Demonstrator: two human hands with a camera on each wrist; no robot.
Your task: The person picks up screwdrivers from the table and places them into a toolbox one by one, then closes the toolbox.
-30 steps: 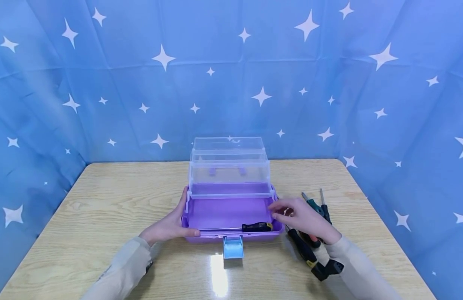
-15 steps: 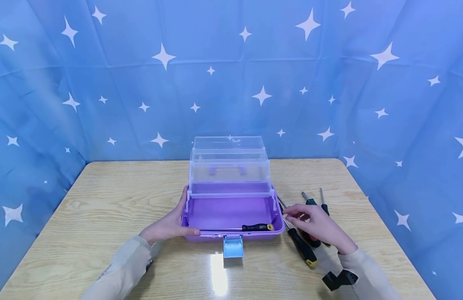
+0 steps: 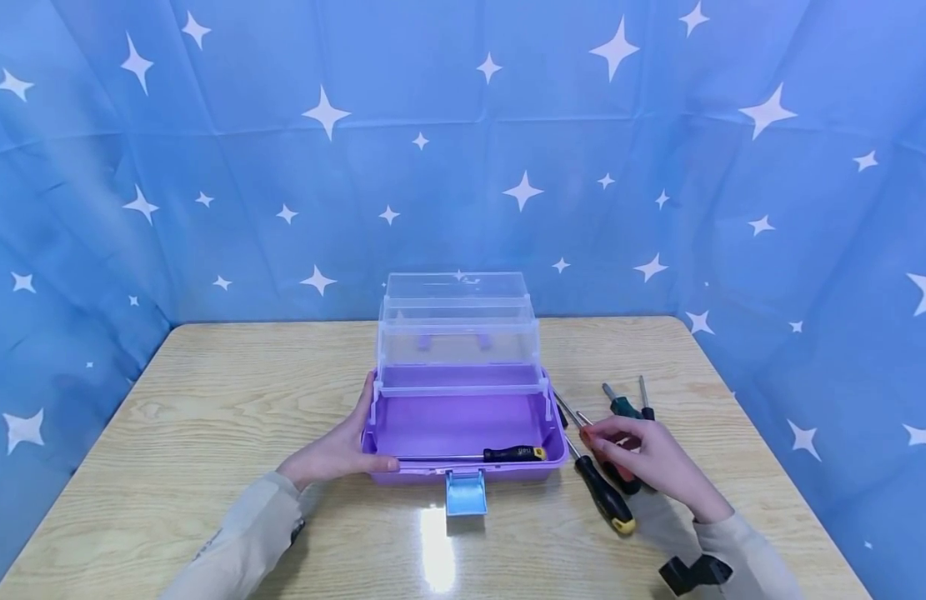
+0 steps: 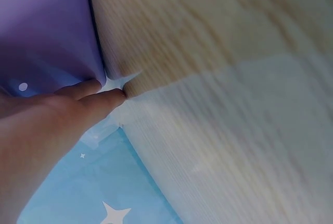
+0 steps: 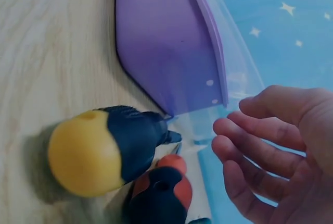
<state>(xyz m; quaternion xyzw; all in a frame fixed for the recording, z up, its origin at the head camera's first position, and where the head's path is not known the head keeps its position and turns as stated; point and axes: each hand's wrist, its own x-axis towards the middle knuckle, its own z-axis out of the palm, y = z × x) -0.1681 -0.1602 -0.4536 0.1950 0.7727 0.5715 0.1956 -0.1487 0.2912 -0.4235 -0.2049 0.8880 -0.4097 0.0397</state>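
A purple toolbox [image 3: 447,425] stands open mid-table, its clear upper part [image 3: 458,342] raised behind. My left hand [image 3: 331,454] holds its left side, thumb over the front rim; in the left wrist view the fingers [image 4: 101,104] lie along the wall. Inside, a black and yellow screwdriver [image 3: 513,454] lies along the front. To the right of the box, my right hand [image 3: 646,458] is over a red and black screwdriver [image 3: 618,477], fingers loosely bent and holding nothing. A larger black and yellow screwdriver [image 5: 83,153] lies beside it.
Behind the right hand lie a green-handled screwdriver [image 3: 623,407] and a dark-handled one [image 3: 648,413]. Another shaft [image 3: 563,402] shows by the box's right wall. A blue latch [image 3: 466,497] hangs at the box front. Star-patterned cloth [image 3: 463,192] borders the table's back and sides.
My right hand has drawn back from the box's right rim, moving right and toward me over the loose screwdrivers. The left hand and the toolbox keep their places.
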